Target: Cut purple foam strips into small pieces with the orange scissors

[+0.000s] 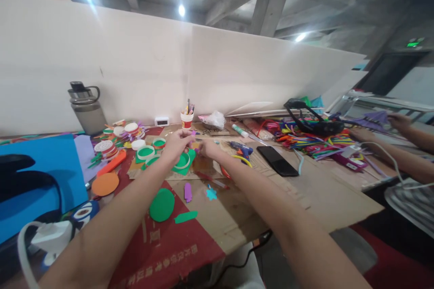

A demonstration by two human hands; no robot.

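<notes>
My left hand (179, 144) is closed in a pinch, with a small purple piece (193, 133) showing at its fingertips. Close beside it, my right hand (207, 148) has its fingers drawn together; what they hold, if anything, is too small to make out. Below my left hand lies a green square with a white ring (183, 161) on it. More green-filled white rings (145, 152) sit to its left. Nearer to me are a green disc (162, 205), a green strip (186, 216), a purple cutout (187, 192) and a blue star shape (211, 193).
A blue glue gun (241, 149) and black phone (277, 160) lie to the right, before a pile of pipe cleaners (305, 141). A water bottle (86, 108) stands back left, a cup of pens (186, 120) behind my hands. Another person's hands (400, 122) work at far right.
</notes>
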